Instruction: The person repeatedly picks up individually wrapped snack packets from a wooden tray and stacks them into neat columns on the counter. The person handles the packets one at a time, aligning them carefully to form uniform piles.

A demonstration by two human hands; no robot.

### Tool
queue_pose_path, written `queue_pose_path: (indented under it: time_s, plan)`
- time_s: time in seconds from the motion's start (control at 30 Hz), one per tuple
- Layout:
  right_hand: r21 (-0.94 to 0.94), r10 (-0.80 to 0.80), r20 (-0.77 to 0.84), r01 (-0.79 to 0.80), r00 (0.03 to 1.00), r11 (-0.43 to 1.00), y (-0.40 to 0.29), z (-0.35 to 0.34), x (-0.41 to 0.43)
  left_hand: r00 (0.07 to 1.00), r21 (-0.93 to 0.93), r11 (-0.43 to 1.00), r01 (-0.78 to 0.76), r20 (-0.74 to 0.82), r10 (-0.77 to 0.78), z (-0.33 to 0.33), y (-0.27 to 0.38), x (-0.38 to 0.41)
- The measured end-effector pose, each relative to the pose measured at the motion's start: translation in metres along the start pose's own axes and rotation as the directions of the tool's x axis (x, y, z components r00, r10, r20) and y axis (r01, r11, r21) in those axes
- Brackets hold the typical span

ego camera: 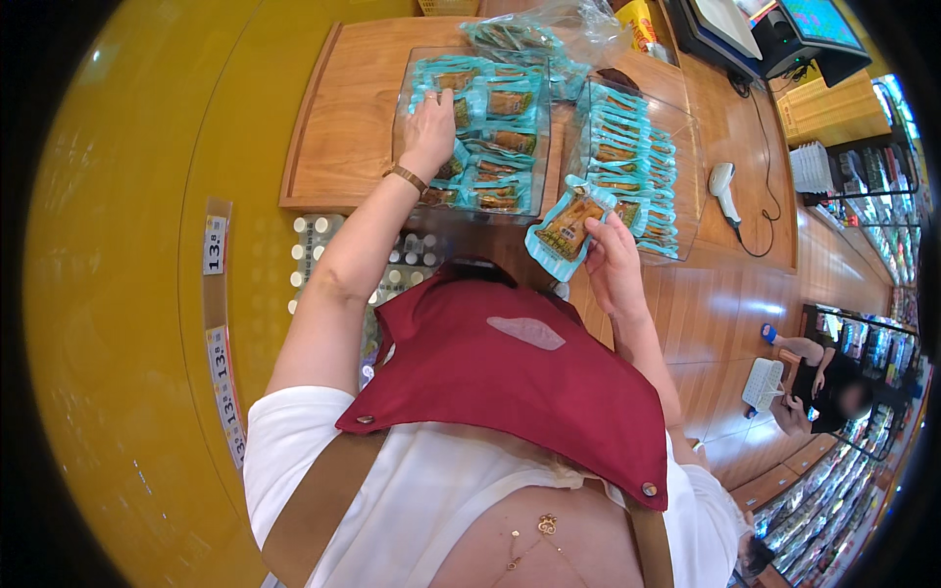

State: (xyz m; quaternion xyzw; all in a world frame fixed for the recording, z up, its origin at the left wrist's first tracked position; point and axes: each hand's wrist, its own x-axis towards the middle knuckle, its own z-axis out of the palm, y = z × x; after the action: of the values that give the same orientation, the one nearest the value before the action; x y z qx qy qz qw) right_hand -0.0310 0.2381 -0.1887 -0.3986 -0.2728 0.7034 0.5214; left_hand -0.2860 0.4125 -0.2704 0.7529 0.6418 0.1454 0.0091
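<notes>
Between the thumb and fingers of my right hand (pixel 616 257) is a blue-and-white snack packet (pixel 570 228) with a clear window showing brown food. It is held over the near left edge of the right clear plastic bin (pixel 684 220), where similar packets (pixel 616 152) stand in tight rows. My left hand (pixel 431 128) reaches into the left clear plastic bin (pixel 545 169), its fingertips at a packet (pixel 467 110) near the bin's far left part. Whether those fingers grip the packet is hard to tell. More packets (pixel 509 103) lie in stacks in this bin.
Behind the bins lies a clear plastic bag (pixel 581 29) with more packets. A handheld barcode scanner (pixel 723 184) with a cable rests on the wooden counter (pixel 353 110). White-capped containers (pixel 316 250) stand below the counter. A seated person (pixel 823 375) is at the far right beside a white basket (pixel 764 384).
</notes>
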Motion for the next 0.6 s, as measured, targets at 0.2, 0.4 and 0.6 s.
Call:
queue_pose_path:
  time_s: [0.2, 0.4, 0.6]
  plan:
    - [-0.015, -0.005, -0.063, 0.005, 0.998, 1.0, -0.001, -0.002, -0.004, 0.986, 0.017, 0.993, -0.114, -0.125, 0.115, 0.016, -0.018, 0.005]
    - [0.059, -0.01, 0.061, 0.006, 0.998, 0.998, -0.002, -0.011, 0.0, 0.999, -0.041, 0.999, -0.015, -0.048, 0.013, 0.01, -0.016, 0.004]
    - [0.046, -0.062, -0.02, 0.063, 0.998, 0.997, -0.006, 0.0, -0.005, 0.905, -0.642, 0.75, 0.158, 0.398, 0.15, -0.087, 0.013, 0.006]
